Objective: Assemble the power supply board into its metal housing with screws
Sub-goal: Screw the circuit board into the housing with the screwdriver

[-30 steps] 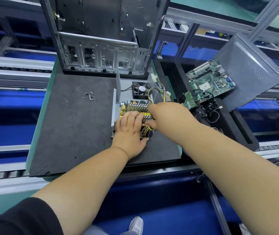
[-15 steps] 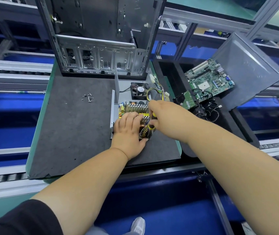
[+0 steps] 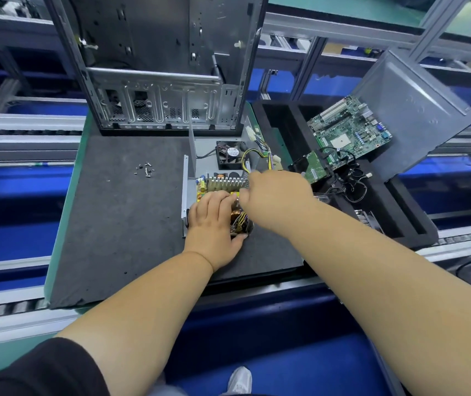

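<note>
Open grey sheet-metal housing [image 3: 190,181] lies on dark foam mat [image 3: 119,218]; inside it sits yellow PSU board [image 3: 222,185] w/ finned heatsink, copper coil; left hand [image 3: 214,221] rests flat on board, fingers relaxed; right hand [image 3: 278,195] curled, grasp can't tell; small loose screws [image 3: 144,170] lie well apart on mat.

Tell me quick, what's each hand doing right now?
Left hand: open, pressing flat on the power supply board.
Right hand: over the board; grip cannot be told.
</note>
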The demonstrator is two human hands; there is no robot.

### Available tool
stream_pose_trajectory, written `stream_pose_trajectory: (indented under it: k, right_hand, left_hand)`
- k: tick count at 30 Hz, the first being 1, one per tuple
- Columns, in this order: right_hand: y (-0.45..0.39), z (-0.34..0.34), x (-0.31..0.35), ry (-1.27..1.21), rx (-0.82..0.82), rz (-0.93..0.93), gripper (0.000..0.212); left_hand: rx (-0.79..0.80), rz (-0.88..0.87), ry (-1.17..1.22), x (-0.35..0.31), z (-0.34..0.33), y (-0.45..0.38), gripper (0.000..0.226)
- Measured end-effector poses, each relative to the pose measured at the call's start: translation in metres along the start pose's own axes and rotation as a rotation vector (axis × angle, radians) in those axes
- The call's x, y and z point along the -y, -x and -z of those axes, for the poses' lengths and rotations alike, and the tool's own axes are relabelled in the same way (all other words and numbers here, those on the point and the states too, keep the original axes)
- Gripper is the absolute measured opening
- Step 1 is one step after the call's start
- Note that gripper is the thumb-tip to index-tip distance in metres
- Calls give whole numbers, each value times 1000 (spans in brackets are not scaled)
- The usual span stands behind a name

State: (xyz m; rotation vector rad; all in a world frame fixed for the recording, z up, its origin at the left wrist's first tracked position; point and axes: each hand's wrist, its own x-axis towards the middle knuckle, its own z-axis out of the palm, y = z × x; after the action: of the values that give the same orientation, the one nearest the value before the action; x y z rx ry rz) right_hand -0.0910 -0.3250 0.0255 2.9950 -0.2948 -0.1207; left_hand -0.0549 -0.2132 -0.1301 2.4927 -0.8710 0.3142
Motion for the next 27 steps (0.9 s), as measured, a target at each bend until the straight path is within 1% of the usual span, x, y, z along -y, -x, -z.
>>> stream_pose_trajectory:
  k: [1, 3, 5, 7, 10, 15, 17, 19, 21, 22, 24, 27]
  right_hand:
    - [1, 2, 0, -59, 21, 46, 17]
    - [2, 5, -1, -133, 52, 116, 16]
    - [3, 4, -3, -126, 33, 143, 15]
    - [4, 2, -2, -68, 16, 135, 12]
    - [5, -2, 2, 8, -6, 59, 9]
    - [1, -1, 4, 26, 51, -122, 26]
    - [2, -1, 2, 34, 47, -145, 33]
    - [7, -1, 2, 40, 10, -118, 36]
    - [15, -2, 3, -18, -52, -37, 20]
    - [17, -2, 3, -33, -64, 22, 17]
    - [20, -3, 2, -21, -50, 118, 20]
    - [17, -5, -3, -8, -52, 123, 19]
  left_hand:
    - [1, 1, 5, -1, 0, 0, 86]
    - [9, 2, 5, -1, 1, 0, 83]
    - [15, 7, 2, -2, 2, 0, 81]
    - [24, 12, 2, -2, 3, 0, 81]
    - [27, 10, -6, -2, 3, 0, 82]
    - [20, 9, -9, -3, 4, 0, 82]
    - [21, 11, -10, -3, 3, 0, 83]
    - [31, 15, -6, -3, 3, 0, 83]
    - [53, 19, -2, -3, 4, 0, 82]
    - [58, 20, 1, -3, 4, 0, 81]
    - [52, 19, 7, -3, 5, 1, 81]
    - [43, 21, -2, -4, 6, 0, 82]
